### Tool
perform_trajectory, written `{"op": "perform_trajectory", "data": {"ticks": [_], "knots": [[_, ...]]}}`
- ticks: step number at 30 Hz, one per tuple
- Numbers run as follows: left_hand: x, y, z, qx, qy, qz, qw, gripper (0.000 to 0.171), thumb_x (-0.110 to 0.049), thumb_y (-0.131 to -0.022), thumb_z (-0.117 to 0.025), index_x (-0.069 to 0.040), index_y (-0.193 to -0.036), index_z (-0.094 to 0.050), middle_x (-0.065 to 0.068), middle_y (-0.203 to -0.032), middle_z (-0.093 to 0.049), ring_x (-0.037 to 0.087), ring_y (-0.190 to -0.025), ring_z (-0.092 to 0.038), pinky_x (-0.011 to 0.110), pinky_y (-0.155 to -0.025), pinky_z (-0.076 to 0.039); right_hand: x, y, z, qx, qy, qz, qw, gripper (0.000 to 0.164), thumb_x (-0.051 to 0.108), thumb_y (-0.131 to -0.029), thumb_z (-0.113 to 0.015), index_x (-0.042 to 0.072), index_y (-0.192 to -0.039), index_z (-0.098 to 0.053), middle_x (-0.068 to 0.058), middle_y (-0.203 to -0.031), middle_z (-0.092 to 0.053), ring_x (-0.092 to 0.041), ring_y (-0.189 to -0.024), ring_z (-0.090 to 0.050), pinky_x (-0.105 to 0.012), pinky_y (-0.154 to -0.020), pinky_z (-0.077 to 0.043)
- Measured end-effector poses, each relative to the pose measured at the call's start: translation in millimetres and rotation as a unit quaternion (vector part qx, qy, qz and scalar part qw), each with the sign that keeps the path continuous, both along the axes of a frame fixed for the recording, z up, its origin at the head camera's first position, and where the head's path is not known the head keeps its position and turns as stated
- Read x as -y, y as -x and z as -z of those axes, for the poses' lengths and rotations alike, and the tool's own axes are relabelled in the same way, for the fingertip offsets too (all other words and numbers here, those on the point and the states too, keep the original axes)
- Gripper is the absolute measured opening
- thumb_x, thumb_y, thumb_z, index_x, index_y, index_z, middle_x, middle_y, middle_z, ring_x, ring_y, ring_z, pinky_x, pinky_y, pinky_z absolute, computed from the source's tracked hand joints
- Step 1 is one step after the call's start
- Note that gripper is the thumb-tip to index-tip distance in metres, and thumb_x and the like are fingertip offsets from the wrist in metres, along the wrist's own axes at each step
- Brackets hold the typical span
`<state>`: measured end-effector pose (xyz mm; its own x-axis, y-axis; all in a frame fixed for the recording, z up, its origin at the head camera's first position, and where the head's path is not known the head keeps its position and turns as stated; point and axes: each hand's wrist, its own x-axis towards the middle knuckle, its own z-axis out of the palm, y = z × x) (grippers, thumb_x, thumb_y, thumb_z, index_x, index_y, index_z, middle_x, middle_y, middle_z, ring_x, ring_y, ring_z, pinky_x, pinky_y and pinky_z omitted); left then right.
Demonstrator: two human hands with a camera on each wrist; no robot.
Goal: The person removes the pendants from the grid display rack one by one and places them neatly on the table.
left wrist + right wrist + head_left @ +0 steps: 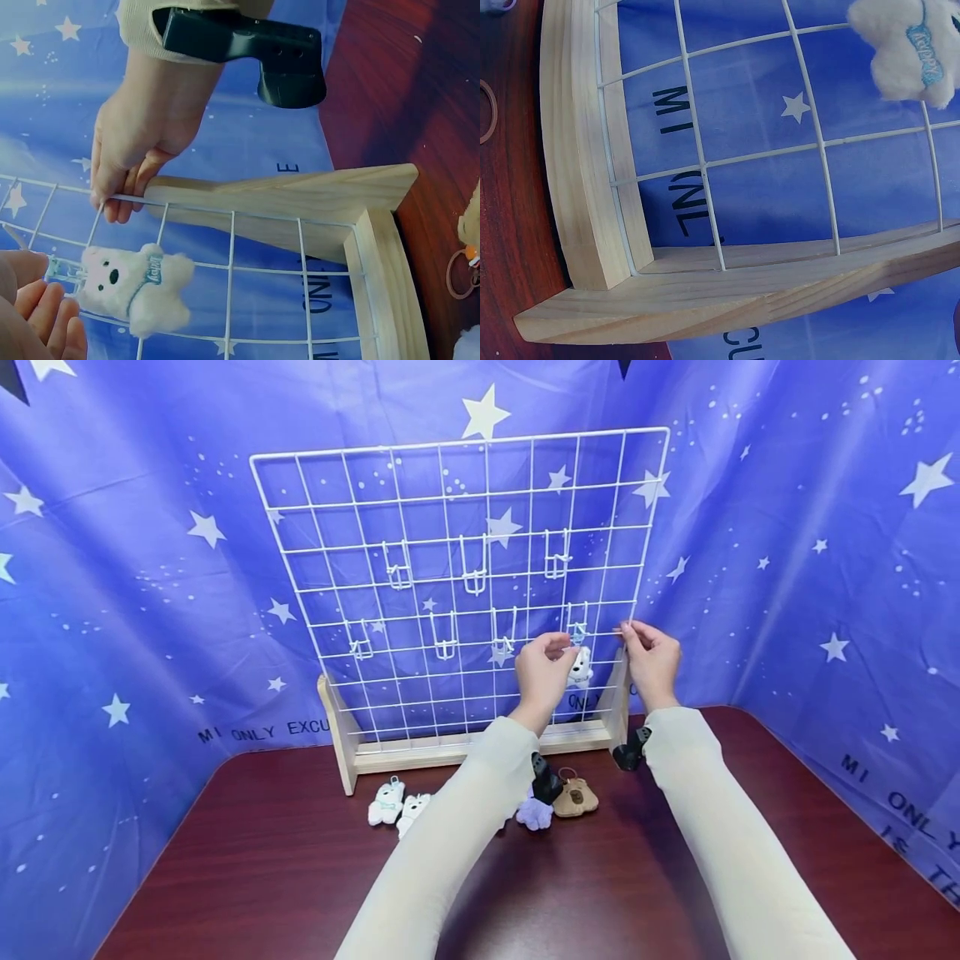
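A white plush bear keychain [581,667] with a pale blue clasp hangs at a lower-right hook [577,617] on the white wire grid panel [465,493]. My left hand [543,672] is just left of it, fingers loosely bent and thumb close to the clasp. In the left wrist view, a gap shows between that thumb and the fingers [49,315]; whether the thumb touches the clasp is unclear. My right hand [655,662] pinches the panel's right edge wire, above the wooden side support. The right wrist view shows the bear [911,52] partly, without the hand.
Several more wire hooks [474,578] sit in two rows on the panel. A wooden base [480,748] holds it on the dark red table [247,860]. White plush keychains [386,802], a purple plush [534,812] and a brown one [576,798] lie in front, partly behind my left sleeve.
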<state>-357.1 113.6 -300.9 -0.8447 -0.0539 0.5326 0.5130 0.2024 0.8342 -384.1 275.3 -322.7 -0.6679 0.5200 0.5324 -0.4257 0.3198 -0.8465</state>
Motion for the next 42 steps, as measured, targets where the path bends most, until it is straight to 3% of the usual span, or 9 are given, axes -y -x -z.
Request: {"op": "perform_trajectory", "data": {"ticks": [4, 10, 16, 25, 29, 42], "knots": [[-2, 5.5, -1.1, 0.001, 0.015, -0.013, 0.9998, 0.019, -0.009, -0.082, -0.072, -0.002, -0.1, -0.071, 0.006, -0.092, -0.073, 0.017, -0.082, -0.067, 0.018, -0.07, -0.049, 2, 0.7, -0.8, -0.007, -0.001, 0.002, 1.0, 0.029, 0.022, -0.088, -0.067, -0.001, -0.105, -0.07, 0.009, -0.082, -0.07, 0.01, -0.07, -0.06, -0.008, -0.067, -0.045], [-8, 9.3, -4.7, 0.007, 0.039, -0.04, 0.9984, 0.018, -0.014, -0.081, -0.073, -0.008, -0.098, -0.072, 0.002, -0.092, -0.073, 0.015, -0.08, -0.067, 0.02, -0.07, -0.048, 1, 2.1, 0.0, -0.012, -0.001, 0.003, 1.0, 0.029, 0.023, -0.088, -0.067, -0.002, -0.104, -0.07, 0.018, -0.075, -0.066, 0.009, -0.07, -0.059, -0.009, -0.066, -0.045], [-14, 11.9, -3.8, 0.015, 0.038, -0.056, 0.9976, 0.016, -0.013, -0.081, -0.074, -0.008, -0.096, -0.072, 0.002, -0.09, -0.073, 0.014, -0.077, -0.066, 0.018, -0.067, -0.047, 0, 2.8, 0.8, -0.01, -0.001, 0.001, 1.0, 0.03, 0.023, -0.088, -0.067, -0.002, -0.105, -0.07, 0.022, -0.073, -0.064, 0.01, -0.07, -0.06, -0.009, -0.067, -0.045], [-20, 12.4, -3.4, 0.014, 0.03, -0.079, 0.9963, 0.011, -0.015, -0.08, -0.075, -0.008, -0.089, -0.072, 0.002, -0.083, -0.073, 0.012, -0.072, -0.066, 0.016, -0.063, -0.046, 0, 2.5, 0.6, 0.003, -0.001, 0.008, 1.0, 0.03, 0.024, -0.089, -0.066, 0.0, -0.106, -0.071, 0.01, -0.082, -0.071, 0.009, -0.071, -0.059, -0.01, -0.069, -0.046], [-21, 11.6, -3.9, 0.018, 0.025, -0.079, 0.9964, 0.01, -0.016, -0.08, -0.075, -0.008, -0.087, -0.072, 0.002, -0.081, -0.072, 0.011, -0.07, -0.065, 0.015, -0.063, -0.045, 0, 2.6, 0.7, 0.007, -0.003, 0.011, 1.0, 0.03, 0.025, -0.089, -0.066, 0.001, -0.106, -0.071, 0.003, -0.086, -0.072, 0.008, -0.072, -0.059, -0.01, -0.069, -0.046], [-13, 8.9, -4.7, 0.012, 0.037, -0.048, 0.9981, 0.009, -0.015, -0.082, -0.073, -0.008, -0.088, -0.074, 0.003, -0.079, -0.073, 0.011, -0.07, -0.065, 0.014, -0.062, -0.044, 1, 2.1, 0.8, -0.003, 0.002, 0.006, 1.0, 0.03, 0.023, -0.088, -0.067, -0.001, -0.105, -0.07, 0.015, -0.078, -0.068, 0.01, -0.071, -0.06, -0.009, -0.069, -0.046]]}}
